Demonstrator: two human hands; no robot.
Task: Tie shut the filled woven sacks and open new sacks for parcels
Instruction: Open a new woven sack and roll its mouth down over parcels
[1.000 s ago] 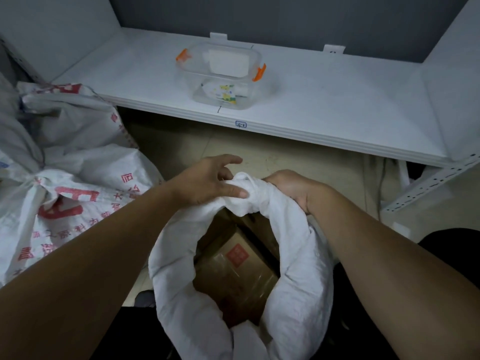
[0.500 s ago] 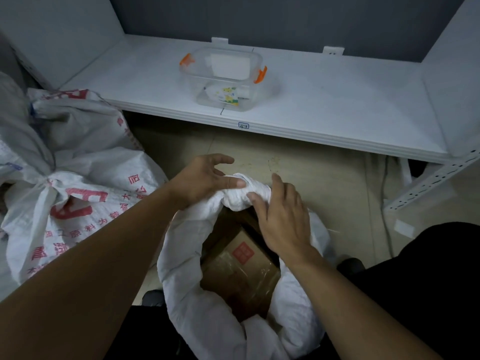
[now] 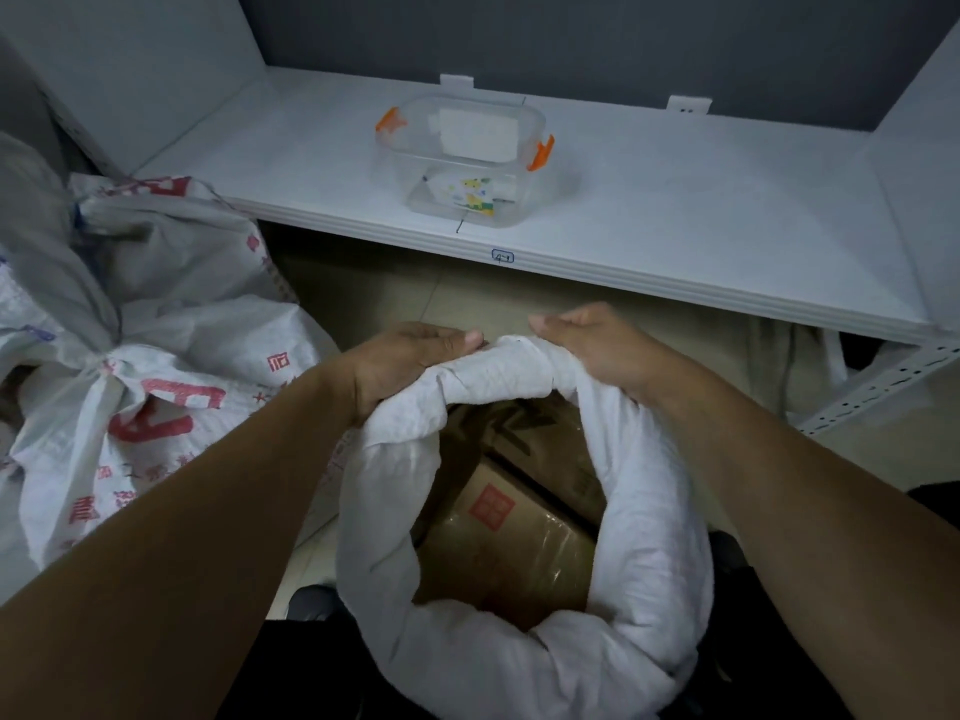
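Your left hand point(image 3: 410, 363) and right hand point(image 3: 605, 350) each clutch the rolled rim of the sack point(image 3: 649, 537). Unroll it evenly, lifting clear of the boxes point(image 3: 509, 543) beneath them.

A clear plastic box point(image 3: 465, 161) with orange clips is sitting on a white shelf point(image 3: 701, 213). A small label point(image 3: 502, 257) is sticking to the shelf's front edge, just below the box.

A white shelf point(image 3: 675, 210) spans a dark grey wall point(image 3: 571, 39), with beige tiled floor point(image 3: 467, 304) under its front edge.
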